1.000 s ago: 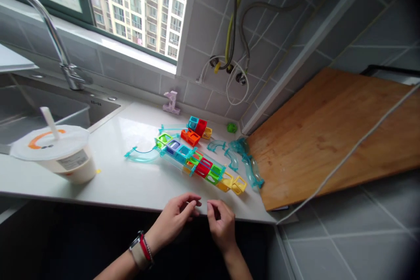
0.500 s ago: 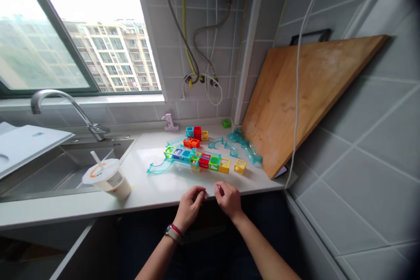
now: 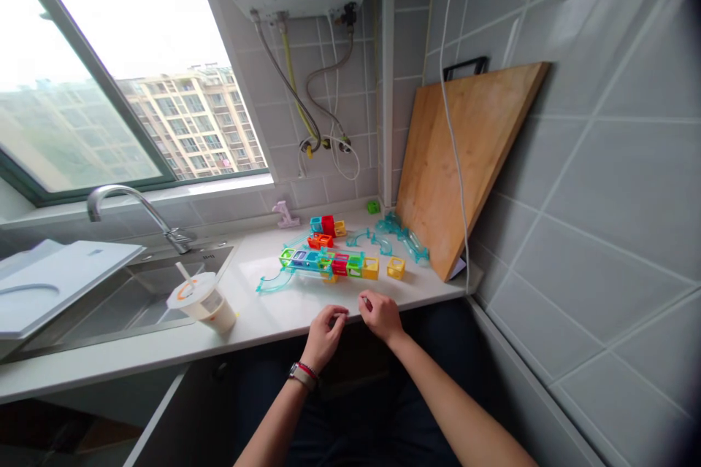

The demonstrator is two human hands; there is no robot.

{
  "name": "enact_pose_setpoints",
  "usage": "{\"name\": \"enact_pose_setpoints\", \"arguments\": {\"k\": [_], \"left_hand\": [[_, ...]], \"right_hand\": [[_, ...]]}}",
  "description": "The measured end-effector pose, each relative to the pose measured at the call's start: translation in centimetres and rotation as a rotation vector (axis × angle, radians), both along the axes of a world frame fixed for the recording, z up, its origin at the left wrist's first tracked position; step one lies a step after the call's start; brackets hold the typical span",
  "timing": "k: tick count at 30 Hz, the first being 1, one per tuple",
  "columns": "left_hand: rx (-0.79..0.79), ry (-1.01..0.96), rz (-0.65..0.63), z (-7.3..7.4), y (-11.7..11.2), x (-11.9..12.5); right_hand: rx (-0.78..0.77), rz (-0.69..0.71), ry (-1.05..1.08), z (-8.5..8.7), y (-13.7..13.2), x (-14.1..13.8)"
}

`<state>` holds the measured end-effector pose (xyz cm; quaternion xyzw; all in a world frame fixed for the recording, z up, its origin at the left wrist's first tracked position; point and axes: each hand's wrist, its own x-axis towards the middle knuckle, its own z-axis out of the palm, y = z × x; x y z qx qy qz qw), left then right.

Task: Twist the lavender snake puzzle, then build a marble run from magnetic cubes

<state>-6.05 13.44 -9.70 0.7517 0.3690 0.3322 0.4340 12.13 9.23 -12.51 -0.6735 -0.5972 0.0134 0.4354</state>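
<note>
My left hand point(image 3: 324, 336) and my right hand point(image 3: 380, 314) rest side by side at the front edge of the white counter point(image 3: 274, 317), fingers curled loosely, nothing visible in them. Just beyond them lies a row of coloured hollow cube blocks point(image 3: 328, 263) joined to a clear teal curved track piece point(image 3: 272, 282). A second small cluster of blocks point(image 3: 324, 228) sits further back. Several loose teal track pieces point(image 3: 402, 237) lie at the right, near the board. One yellow cube point(image 3: 396, 268) stands slightly apart at the row's right end.
A wooden cutting board point(image 3: 457, 160) leans on the right wall with a white cord across it. A lidded cup with a straw point(image 3: 204, 301) stands at the left by the sink point(image 3: 109, 299) and tap point(image 3: 136, 204). A water heater hangs above.
The view has pulled back and tilted up, showing more wall, window and heater. Both hands have stayed at the counter edge with fingers curled; the blocks have not moved.
</note>
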Motion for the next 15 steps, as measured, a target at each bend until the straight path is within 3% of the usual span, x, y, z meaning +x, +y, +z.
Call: {"name": "enact_pose_setpoints", "arguments": {"k": [7,15], "left_hand": [[0.134,0.032,-0.07,-0.1,-0.7,0.2],[0.167,0.066,-0.098,-0.5,-1.1,0.1]], "right_hand": [[-0.017,-0.013,0.017,-0.4,0.1,0.0],[-0.044,0.004,0.023,-0.1,0.1,0.2]]}}
